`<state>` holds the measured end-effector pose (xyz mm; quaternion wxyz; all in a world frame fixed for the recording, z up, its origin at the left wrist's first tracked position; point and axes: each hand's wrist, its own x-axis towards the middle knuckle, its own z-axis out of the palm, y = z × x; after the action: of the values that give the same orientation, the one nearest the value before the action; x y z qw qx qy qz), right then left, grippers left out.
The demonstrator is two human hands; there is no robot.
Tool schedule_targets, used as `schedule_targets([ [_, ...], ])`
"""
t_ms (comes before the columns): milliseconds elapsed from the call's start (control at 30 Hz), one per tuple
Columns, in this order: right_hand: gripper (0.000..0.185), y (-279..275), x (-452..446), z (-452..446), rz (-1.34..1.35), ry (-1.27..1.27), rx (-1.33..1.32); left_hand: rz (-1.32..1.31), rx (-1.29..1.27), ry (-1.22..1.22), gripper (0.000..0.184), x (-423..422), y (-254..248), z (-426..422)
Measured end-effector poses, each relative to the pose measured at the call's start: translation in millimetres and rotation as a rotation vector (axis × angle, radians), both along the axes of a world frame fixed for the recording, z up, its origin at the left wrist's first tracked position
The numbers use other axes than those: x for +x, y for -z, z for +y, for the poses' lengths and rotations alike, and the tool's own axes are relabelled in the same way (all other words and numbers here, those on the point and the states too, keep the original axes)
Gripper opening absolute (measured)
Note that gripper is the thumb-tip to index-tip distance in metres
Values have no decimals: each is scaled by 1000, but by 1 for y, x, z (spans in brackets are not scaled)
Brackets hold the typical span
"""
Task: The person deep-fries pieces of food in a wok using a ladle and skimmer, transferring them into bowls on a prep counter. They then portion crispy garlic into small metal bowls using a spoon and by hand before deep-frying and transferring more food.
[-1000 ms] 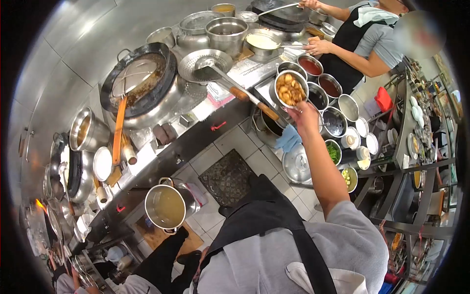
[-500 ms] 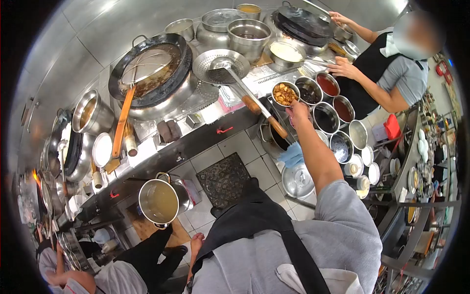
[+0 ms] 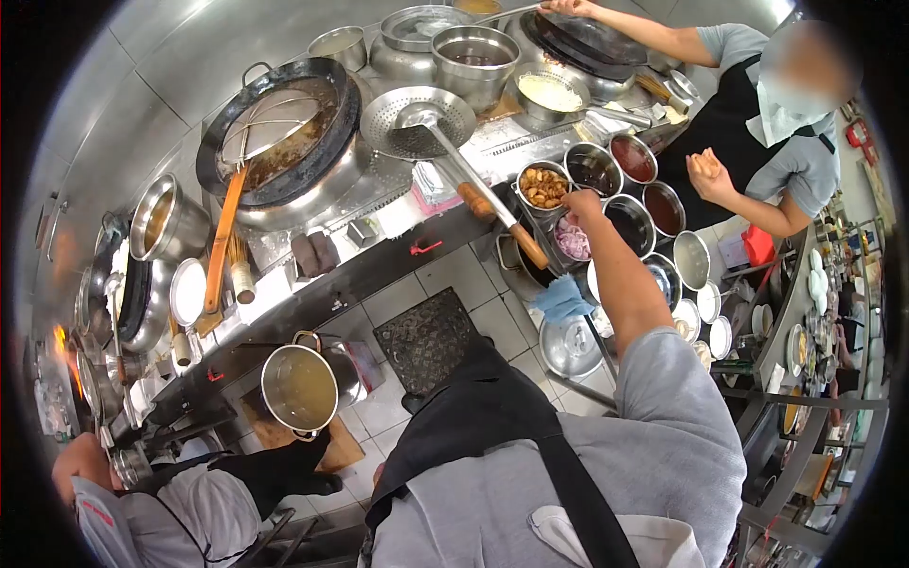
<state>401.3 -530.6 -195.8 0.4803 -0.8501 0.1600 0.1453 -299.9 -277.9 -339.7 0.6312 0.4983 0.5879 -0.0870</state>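
My right hand [image 3: 582, 205] reaches out over the group of round metal containers. Its fingers are curled at the rim of a metal container [image 3: 543, 186] full of browned, chunky fried pieces. Just below that hand, a container of sliced purple onion [image 3: 572, 237] shows, partly covered by my forearm. A container of dark sauce [image 3: 594, 168] stands directly beyond my fingers. Of my left hand [image 3: 378, 472], only a sliver of skin appears beside my black apron; its fingers are hidden. A skimmer [image 3: 398, 140] with a ladle across it rests left of the containers, their handles pointing toward me.
A large wok [image 3: 210, 142] holds a wire strainer over brown liquid. Below the counter stands a tall pot of cloudy liquid [image 3: 299, 388]. A co-worker [image 3: 705, 142] stands at the right, and another person [image 3: 204, 511] is at lower left. A blue cloth [image 3: 561, 299] hangs near my forearm.
My right hand has shifted slightly, and the sliced onion now shows beneath it. My left hand has slipped mostly out of sight. The co-worker's near hand has drawn back from the counter.
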Motion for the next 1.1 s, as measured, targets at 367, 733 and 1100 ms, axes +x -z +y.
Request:
schedule_targets([
  [367, 28, -2, -14, 3, 28, 54, 341, -57, 1, -72, 50, 12, -10, 24],
  [733, 19, -16, -11, 4, 205, 60, 378, 44, 12, 27, 41, 28, -10, 22],
  [1100, 18, -10, -16, -5, 298, 154, 703, -7, 33, 248, 36, 103, -15, 37],
])
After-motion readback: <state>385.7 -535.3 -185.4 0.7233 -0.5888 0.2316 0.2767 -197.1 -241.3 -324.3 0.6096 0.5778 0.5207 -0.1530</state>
